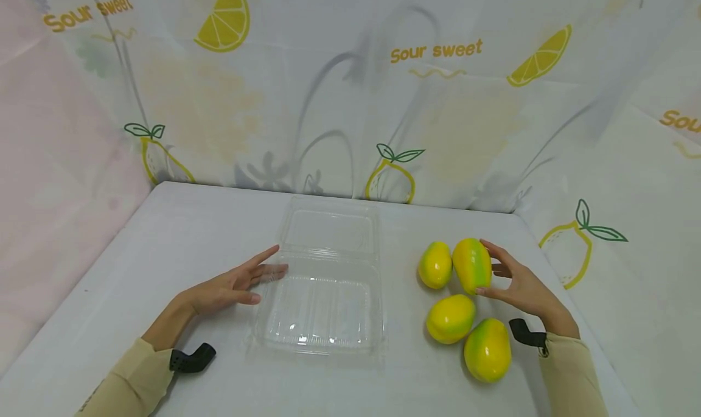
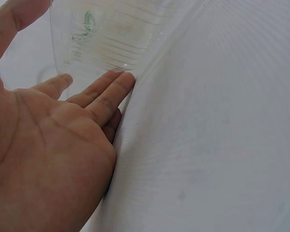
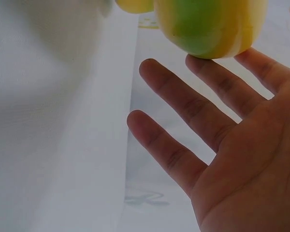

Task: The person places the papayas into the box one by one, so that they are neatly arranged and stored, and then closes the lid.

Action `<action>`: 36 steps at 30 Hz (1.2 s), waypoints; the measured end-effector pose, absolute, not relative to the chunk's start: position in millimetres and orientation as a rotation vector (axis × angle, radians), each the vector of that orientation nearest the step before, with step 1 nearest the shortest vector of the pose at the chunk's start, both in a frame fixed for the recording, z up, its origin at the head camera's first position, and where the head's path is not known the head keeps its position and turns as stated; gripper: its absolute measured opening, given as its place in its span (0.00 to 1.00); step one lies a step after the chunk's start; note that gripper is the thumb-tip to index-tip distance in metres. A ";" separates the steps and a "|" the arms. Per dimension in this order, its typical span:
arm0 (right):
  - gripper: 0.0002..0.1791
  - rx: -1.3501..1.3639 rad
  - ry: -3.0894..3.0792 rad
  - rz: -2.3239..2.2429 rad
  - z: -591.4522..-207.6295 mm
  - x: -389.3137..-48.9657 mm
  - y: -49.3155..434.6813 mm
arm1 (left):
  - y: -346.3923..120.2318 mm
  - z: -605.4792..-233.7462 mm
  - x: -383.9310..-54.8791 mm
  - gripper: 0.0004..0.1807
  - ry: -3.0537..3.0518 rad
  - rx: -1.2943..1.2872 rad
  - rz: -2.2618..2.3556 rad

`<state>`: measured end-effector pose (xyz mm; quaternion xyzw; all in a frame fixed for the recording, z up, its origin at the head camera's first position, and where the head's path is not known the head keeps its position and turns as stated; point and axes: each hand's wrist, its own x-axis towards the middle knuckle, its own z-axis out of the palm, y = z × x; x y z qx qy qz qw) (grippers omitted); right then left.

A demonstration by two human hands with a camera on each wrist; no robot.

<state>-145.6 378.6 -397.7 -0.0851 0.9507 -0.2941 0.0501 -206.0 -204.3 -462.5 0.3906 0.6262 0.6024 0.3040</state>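
Mangoes (image 1: 451,318), four of them, yellow with green streaks, sit on the right of the white table (image 1: 181,240) in the head view. Your right hand (image 1: 531,292) pinches one, the farther right-hand mango (image 1: 471,265), between thumb and fingers; whether it is off the tabletop, you cannot tell. Of the other three, one lies just left of it and two lie nearer you. Left of all four is one clear plastic clamshell container (image 1: 320,307), its two halves opened out, lid half away from you. Your left hand (image 1: 227,289) is spread at its left edge. Two beige sleeves (image 1: 123,377) and two black wrist devices (image 1: 191,359) show; the printed cloth (image 1: 328,100) carries two yellow lemon slices and three outlined lemons. From the left wrist, you see five straight digits, two fingertips right by the container's wall, where one green mark (image 2: 86,25) shows. From the right wrist, two mangoes appear, the second only partly; two of your fingertips meet the larger, and two other fingers reach out straight, apart from it.
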 end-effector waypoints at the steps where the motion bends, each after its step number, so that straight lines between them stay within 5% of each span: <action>1: 0.53 -0.261 2.896 -0.895 -396.9 -145.4 378.4 | -204.3 -462.7 -206.3 0.48 1.656 1.032 1.598; 36: 0.53 -0.269 2.924 -0.866 -391.7 -144.8 372.2 | -204.7 -462.2 -206.0 0.48 1.669 1.016 1.585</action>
